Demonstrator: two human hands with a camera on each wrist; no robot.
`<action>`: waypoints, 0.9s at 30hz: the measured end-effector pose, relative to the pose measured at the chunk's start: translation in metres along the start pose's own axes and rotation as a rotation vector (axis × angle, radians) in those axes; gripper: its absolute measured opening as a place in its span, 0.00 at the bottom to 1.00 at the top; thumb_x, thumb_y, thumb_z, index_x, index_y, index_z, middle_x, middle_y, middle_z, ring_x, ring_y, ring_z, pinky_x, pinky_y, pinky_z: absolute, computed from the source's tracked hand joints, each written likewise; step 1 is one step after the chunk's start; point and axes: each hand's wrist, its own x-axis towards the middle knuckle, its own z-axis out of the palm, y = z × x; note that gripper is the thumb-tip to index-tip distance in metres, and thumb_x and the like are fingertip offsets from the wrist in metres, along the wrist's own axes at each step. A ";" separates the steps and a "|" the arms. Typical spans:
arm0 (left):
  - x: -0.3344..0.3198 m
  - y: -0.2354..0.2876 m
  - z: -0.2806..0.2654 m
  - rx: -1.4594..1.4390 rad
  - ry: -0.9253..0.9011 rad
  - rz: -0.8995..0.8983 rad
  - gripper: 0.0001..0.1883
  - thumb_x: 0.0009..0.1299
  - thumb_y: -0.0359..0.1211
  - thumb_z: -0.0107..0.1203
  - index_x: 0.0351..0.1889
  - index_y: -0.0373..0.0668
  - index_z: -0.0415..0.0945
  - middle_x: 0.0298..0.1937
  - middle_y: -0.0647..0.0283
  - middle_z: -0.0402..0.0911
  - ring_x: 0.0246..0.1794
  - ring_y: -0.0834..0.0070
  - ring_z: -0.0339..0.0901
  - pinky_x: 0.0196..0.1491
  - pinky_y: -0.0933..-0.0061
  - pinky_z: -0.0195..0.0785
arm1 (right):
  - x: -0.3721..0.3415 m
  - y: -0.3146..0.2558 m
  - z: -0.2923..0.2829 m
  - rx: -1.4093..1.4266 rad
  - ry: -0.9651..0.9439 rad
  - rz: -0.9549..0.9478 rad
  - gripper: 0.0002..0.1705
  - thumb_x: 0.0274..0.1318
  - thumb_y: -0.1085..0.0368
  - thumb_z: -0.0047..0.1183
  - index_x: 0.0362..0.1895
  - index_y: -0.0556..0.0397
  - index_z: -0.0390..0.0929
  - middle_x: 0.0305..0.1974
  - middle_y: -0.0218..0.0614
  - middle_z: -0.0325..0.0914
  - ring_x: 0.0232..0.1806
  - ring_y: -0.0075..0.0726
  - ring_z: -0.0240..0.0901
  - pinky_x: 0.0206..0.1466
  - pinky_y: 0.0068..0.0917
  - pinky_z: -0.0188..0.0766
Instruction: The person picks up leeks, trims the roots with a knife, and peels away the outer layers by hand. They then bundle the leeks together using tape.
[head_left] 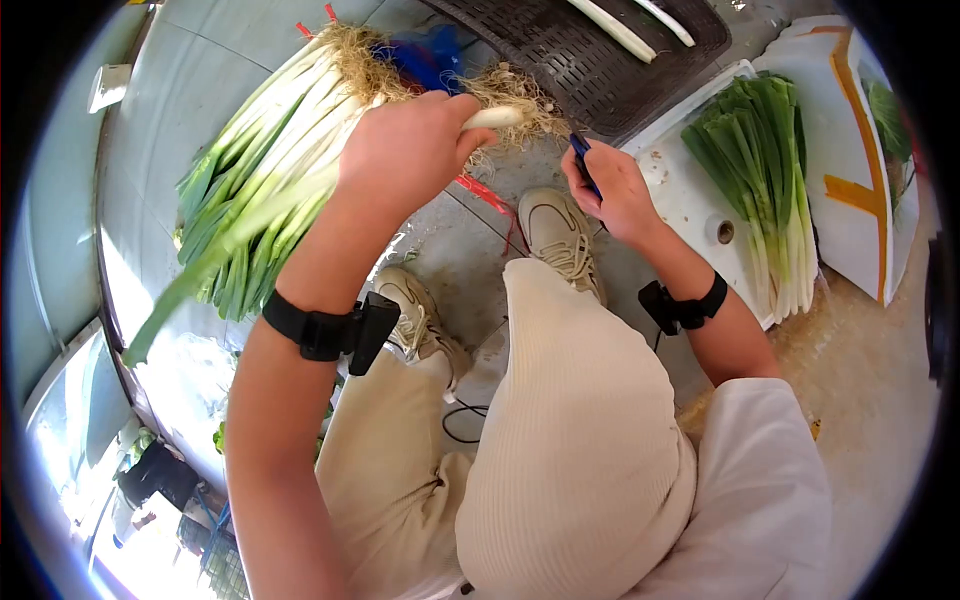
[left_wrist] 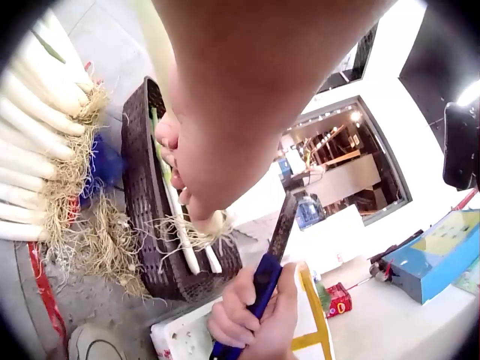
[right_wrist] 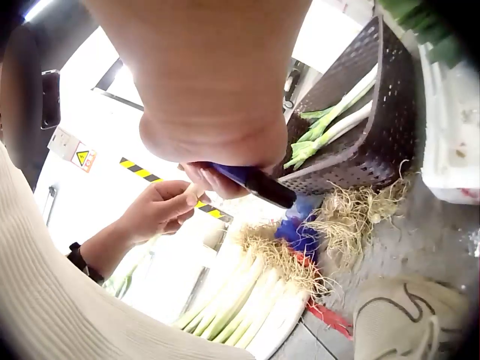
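My left hand [head_left: 405, 145] grips a large green onion [head_left: 492, 117] by its white stem. Its root end points right, and the long green leaves trail back beneath my forearm. In the left wrist view its stringy roots [left_wrist: 196, 234] hang below my fingers. A short way to the right, my right hand [head_left: 622, 195] holds a knife [left_wrist: 262, 291] with a blue handle and a dark, stained blade. In the head view the knife [head_left: 584, 163] stands near the root end. A large pile of green onions [head_left: 285, 150] with roots on lies at the left.
Cut roots [head_left: 515, 90] lie on the floor beside a blue plastic bag [head_left: 430, 62]. Beyond is a brown woven basket [head_left: 540, 50] with two stems [head_left: 615, 30] in it. At right, a white foam box [head_left: 660, 165] holds another bundle of green onions [head_left: 750, 150]. My shoes [head_left: 558, 235] stand close below.
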 end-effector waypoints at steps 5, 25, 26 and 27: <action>0.007 -0.012 0.025 -0.061 0.061 0.066 0.15 0.70 0.47 0.59 0.49 0.53 0.81 0.36 0.61 0.79 0.37 0.57 0.79 0.39 0.60 0.73 | 0.007 0.007 0.005 -0.013 0.067 -0.004 0.24 0.76 0.50 0.39 0.28 0.51 0.69 0.21 0.21 0.59 0.22 0.15 0.52 0.25 0.18 0.51; 0.022 0.051 0.066 -0.280 0.218 -0.071 0.17 0.66 0.38 0.65 0.54 0.57 0.84 0.36 0.62 0.76 0.32 0.64 0.76 0.37 0.64 0.71 | -0.013 0.011 -0.034 -0.107 0.233 -0.006 0.22 0.74 0.51 0.44 0.28 0.53 0.69 0.22 0.22 0.62 0.25 0.17 0.54 0.29 0.21 0.54; 0.021 0.054 0.065 -0.279 0.212 -0.074 0.17 0.66 0.38 0.65 0.54 0.57 0.84 0.36 0.62 0.76 0.32 0.64 0.76 0.37 0.64 0.71 | -0.013 0.016 -0.033 -0.091 0.228 -0.045 0.23 0.74 0.50 0.45 0.28 0.53 0.70 0.22 0.22 0.62 0.26 0.17 0.55 0.29 0.21 0.55; 0.023 0.058 0.062 -0.270 0.190 -0.109 0.17 0.67 0.39 0.65 0.54 0.57 0.84 0.36 0.62 0.77 0.32 0.64 0.76 0.37 0.63 0.70 | -0.013 0.017 -0.033 -0.078 0.227 -0.083 0.23 0.73 0.49 0.46 0.29 0.53 0.70 0.22 0.22 0.62 0.26 0.18 0.55 0.30 0.21 0.55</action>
